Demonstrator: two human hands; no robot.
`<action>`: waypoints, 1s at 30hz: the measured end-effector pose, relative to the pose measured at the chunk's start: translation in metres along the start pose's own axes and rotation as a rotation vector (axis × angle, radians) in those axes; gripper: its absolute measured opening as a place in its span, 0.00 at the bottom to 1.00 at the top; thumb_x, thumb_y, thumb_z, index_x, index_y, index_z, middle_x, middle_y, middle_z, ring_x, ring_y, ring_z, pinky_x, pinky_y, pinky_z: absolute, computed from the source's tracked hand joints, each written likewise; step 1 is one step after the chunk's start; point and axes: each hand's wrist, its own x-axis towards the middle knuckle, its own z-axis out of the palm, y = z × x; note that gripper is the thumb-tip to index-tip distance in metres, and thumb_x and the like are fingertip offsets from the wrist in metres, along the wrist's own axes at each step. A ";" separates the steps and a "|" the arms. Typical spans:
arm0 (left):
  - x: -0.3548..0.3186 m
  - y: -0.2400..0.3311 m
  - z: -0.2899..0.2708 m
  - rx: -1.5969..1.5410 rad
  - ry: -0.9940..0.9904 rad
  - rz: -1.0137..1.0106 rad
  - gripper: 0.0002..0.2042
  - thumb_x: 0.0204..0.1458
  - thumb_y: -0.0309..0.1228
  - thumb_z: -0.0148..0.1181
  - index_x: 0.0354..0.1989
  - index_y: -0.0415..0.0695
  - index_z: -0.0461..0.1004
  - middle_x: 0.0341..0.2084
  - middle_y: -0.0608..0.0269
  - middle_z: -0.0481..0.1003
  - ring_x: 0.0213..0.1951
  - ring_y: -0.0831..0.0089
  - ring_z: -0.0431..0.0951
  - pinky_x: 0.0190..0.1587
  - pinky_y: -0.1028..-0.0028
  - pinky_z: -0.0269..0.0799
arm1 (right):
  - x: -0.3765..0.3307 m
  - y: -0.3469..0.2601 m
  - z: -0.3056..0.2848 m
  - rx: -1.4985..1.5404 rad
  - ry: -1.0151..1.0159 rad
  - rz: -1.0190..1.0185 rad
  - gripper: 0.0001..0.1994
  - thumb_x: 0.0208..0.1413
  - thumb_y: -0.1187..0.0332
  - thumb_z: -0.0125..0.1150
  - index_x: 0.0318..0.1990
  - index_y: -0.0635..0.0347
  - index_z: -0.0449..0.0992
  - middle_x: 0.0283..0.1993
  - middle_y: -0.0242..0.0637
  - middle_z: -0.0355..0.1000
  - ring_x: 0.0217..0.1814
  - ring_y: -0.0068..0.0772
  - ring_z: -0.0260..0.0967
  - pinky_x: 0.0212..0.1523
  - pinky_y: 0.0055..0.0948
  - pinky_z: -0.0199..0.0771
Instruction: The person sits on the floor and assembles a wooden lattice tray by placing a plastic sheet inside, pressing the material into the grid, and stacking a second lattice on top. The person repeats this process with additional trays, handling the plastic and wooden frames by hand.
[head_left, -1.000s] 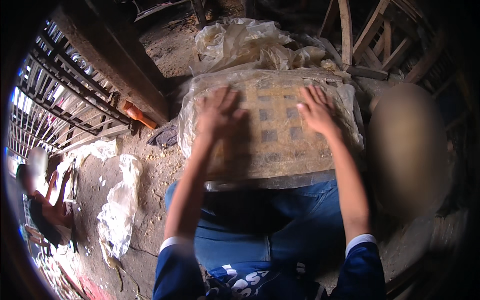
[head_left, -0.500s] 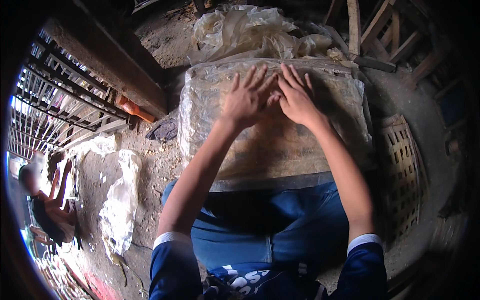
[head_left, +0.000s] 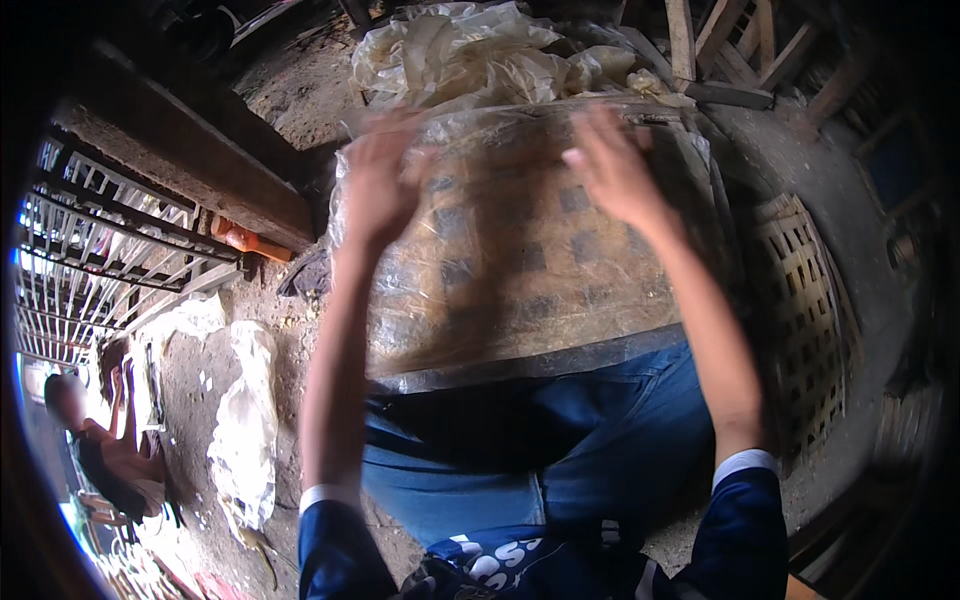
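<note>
A clear plastic sheet (head_left: 530, 225) lies over a wide, flat brownish slab in front of my lap; dark squares show through it in a grid pattern. My left hand (head_left: 385, 185), smeared by motion, is over the sheet's far left side with its fingers stretched out. Over the far right part, my right hand (head_left: 612, 165) is open too, fingers extended and palm down. Neither hand holds anything. Whether the palms touch the plastic or hover just above it, I cannot tell. Along the near side runs a dark edge strip (head_left: 540, 358), close to my jeans.
Crumpled plastic sheeting (head_left: 460, 55) is heaped beyond the slab. A woven bamboo panel (head_left: 795, 320) lies to the right. At left are a wooden beam (head_left: 190, 155), an orange bottle (head_left: 250, 240), more plastic (head_left: 245, 420) and a seated person (head_left: 115, 450). Wooden frames (head_left: 725, 45) stand far right.
My hands were close together at the middle of the sheet; now they are wide apart, the left having swept left. The grid under the plastic shows more clearly. The whole view has shifted slightly.
</note>
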 end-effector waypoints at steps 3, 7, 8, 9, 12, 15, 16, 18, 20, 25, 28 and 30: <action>-0.003 0.033 0.048 0.133 -0.167 0.107 0.31 0.65 0.61 0.42 0.73 0.62 0.60 0.75 0.59 0.54 0.76 0.55 0.51 0.75 0.45 0.40 | -0.001 -0.049 0.012 -0.089 -0.241 -0.175 0.30 0.72 0.46 0.38 0.76 0.46 0.54 0.82 0.39 0.40 0.85 0.41 0.29 0.80 0.54 0.25; -0.036 -0.040 0.021 0.381 -0.204 -0.140 0.29 0.63 0.60 0.46 0.71 0.65 0.62 0.75 0.60 0.55 0.74 0.46 0.52 0.70 0.35 0.45 | -0.017 0.064 -0.022 -0.163 -0.249 0.185 0.30 0.73 0.47 0.33 0.77 0.44 0.49 0.83 0.33 0.35 0.85 0.40 0.28 0.81 0.51 0.31; -0.052 -0.082 0.011 0.249 -0.196 -0.328 0.30 0.64 0.60 0.43 0.71 0.65 0.62 0.75 0.60 0.53 0.74 0.41 0.51 0.68 0.30 0.46 | -0.028 0.093 -0.034 -0.078 -0.231 0.282 0.31 0.73 0.45 0.31 0.78 0.47 0.48 0.83 0.37 0.36 0.85 0.42 0.28 0.80 0.56 0.29; -0.068 -0.136 0.002 0.209 -0.272 -0.335 0.31 0.65 0.61 0.39 0.73 0.63 0.59 0.76 0.60 0.51 0.74 0.39 0.50 0.68 0.29 0.44 | -0.039 0.136 -0.043 -0.337 -0.230 0.320 0.34 0.72 0.42 0.29 0.79 0.47 0.46 0.83 0.38 0.35 0.85 0.44 0.27 0.77 0.65 0.24; -0.086 -0.176 -0.027 0.439 -0.088 -0.303 0.29 0.67 0.57 0.39 0.72 0.56 0.61 0.75 0.55 0.53 0.73 0.43 0.53 0.71 0.39 0.46 | -0.056 0.163 -0.062 -0.390 -0.115 0.416 0.34 0.71 0.41 0.35 0.77 0.48 0.52 0.83 0.40 0.37 0.85 0.49 0.30 0.74 0.73 0.26; -0.060 -0.041 -0.041 -0.001 0.075 -0.080 0.27 0.66 0.51 0.50 0.69 0.53 0.66 0.74 0.51 0.55 0.73 0.45 0.53 0.73 0.49 0.48 | -0.059 0.069 -0.039 -0.002 0.104 0.201 0.33 0.70 0.45 0.45 0.76 0.51 0.54 0.82 0.43 0.41 0.84 0.49 0.36 0.76 0.69 0.32; -0.070 0.000 -0.031 0.148 0.089 -0.042 0.26 0.64 0.48 0.55 0.67 0.51 0.69 0.73 0.51 0.56 0.73 0.48 0.54 0.73 0.47 0.48 | -0.051 0.008 -0.030 0.000 0.005 0.043 0.33 0.69 0.46 0.47 0.76 0.51 0.54 0.82 0.43 0.41 0.84 0.47 0.35 0.77 0.66 0.31; -0.074 0.077 0.006 0.011 0.031 0.153 0.30 0.64 0.54 0.48 0.71 0.54 0.64 0.73 0.52 0.57 0.74 0.50 0.53 0.74 0.44 0.43 | -0.071 -0.067 -0.016 -0.049 -0.080 -0.218 0.34 0.68 0.47 0.49 0.77 0.49 0.53 0.83 0.43 0.39 0.85 0.45 0.31 0.79 0.61 0.28; -0.099 0.113 0.011 0.051 -0.092 0.229 0.32 0.65 0.58 0.43 0.73 0.55 0.61 0.73 0.53 0.56 0.75 0.51 0.52 0.74 0.41 0.41 | -0.092 -0.092 -0.006 -0.276 -0.280 -0.285 0.35 0.68 0.46 0.49 0.77 0.46 0.50 0.83 0.41 0.35 0.85 0.43 0.27 0.80 0.57 0.24; -0.149 0.019 -0.046 0.062 -0.246 -0.223 0.27 0.61 0.49 0.57 0.68 0.58 0.67 0.70 0.51 0.61 0.68 0.47 0.64 0.67 0.47 0.60 | -0.103 0.003 -0.048 -0.358 -0.361 -0.065 0.37 0.69 0.36 0.31 0.78 0.43 0.45 0.83 0.38 0.32 0.85 0.40 0.26 0.80 0.55 0.21; -0.161 -0.067 -0.113 0.344 -0.593 -0.897 0.29 0.65 0.44 0.55 0.74 0.53 0.60 0.74 0.45 0.52 0.72 0.46 0.58 0.73 0.52 0.54 | -0.138 0.112 -0.081 -0.399 -0.182 0.137 0.36 0.70 0.40 0.38 0.78 0.46 0.48 0.83 0.41 0.37 0.85 0.45 0.29 0.76 0.67 0.28; -0.194 -0.136 -0.121 0.652 -0.136 -0.468 0.31 0.67 0.50 0.44 0.76 0.51 0.54 0.77 0.49 0.46 0.76 0.44 0.46 0.73 0.41 0.45 | -0.145 0.136 -0.088 -0.348 -0.031 0.242 0.35 0.69 0.42 0.43 0.77 0.50 0.52 0.82 0.45 0.40 0.85 0.51 0.31 0.73 0.73 0.30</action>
